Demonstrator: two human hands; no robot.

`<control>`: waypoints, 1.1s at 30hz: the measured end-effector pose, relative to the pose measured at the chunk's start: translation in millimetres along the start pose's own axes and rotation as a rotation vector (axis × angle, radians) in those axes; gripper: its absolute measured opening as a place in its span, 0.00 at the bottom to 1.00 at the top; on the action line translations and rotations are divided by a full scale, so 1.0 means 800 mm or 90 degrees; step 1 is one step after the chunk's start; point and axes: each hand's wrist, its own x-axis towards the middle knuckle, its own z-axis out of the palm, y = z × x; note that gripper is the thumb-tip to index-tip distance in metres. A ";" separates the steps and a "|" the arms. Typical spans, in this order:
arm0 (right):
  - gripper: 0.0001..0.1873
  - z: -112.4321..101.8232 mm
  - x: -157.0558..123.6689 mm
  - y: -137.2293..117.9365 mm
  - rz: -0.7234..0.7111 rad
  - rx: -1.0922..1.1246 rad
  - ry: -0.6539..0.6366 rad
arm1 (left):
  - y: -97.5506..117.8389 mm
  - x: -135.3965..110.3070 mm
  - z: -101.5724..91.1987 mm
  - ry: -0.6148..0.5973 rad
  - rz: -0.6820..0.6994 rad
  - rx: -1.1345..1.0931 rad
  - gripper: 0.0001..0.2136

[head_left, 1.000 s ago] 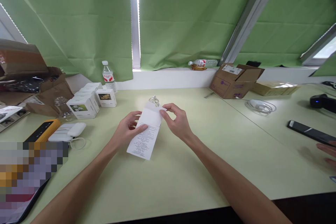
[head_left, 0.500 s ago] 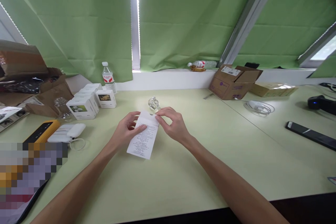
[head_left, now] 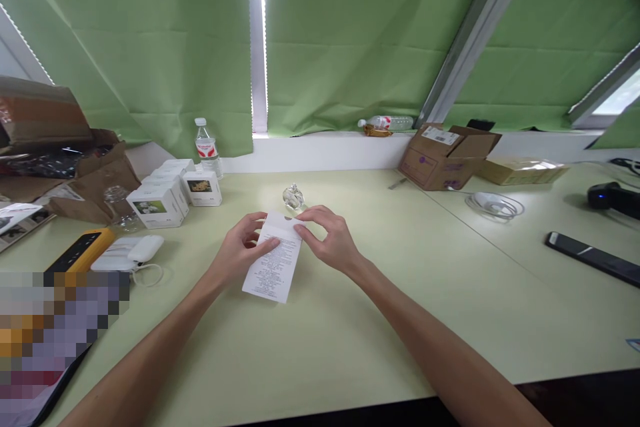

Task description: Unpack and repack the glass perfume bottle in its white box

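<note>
Above the table, a flat white paper sheet [head_left: 273, 273] with small dark print hangs tilted between my two hands. A small dark notch shows at its top edge; whether it is a single sheet or a sleeve, I cannot tell. My left hand [head_left: 241, 245] grips its left side, thumb across the front and fingers behind. At the upper right corner, my right hand [head_left: 330, 235] pinches the paper between thumb and fingertips. Just beyond the paper lies a shiny, clear crumpled lump [head_left: 293, 197], apart from both hands.
To the left stand several small white boxes [head_left: 156, 205], a water bottle [head_left: 206, 147], a white charging case [head_left: 145, 249] and a yellow-black device [head_left: 80, 253]. A cardboard box [head_left: 435, 160], coiled white cable [head_left: 495, 205] and dark phone-like bar [head_left: 595, 257] are on the right.
My right thumb and fingers have shifted slightly at the paper's top corner, and the notch shows more clearly. My left hand keeps its hold almost unmoved.
</note>
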 end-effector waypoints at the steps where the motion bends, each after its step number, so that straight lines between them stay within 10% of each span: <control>1: 0.06 0.000 0.000 0.000 0.001 0.002 0.000 | 0.000 0.000 0.000 0.001 0.000 0.001 0.26; 33: 0.12 0.001 -0.003 -0.006 0.019 0.025 -0.062 | 0.002 0.000 0.001 -0.005 0.016 -0.001 0.24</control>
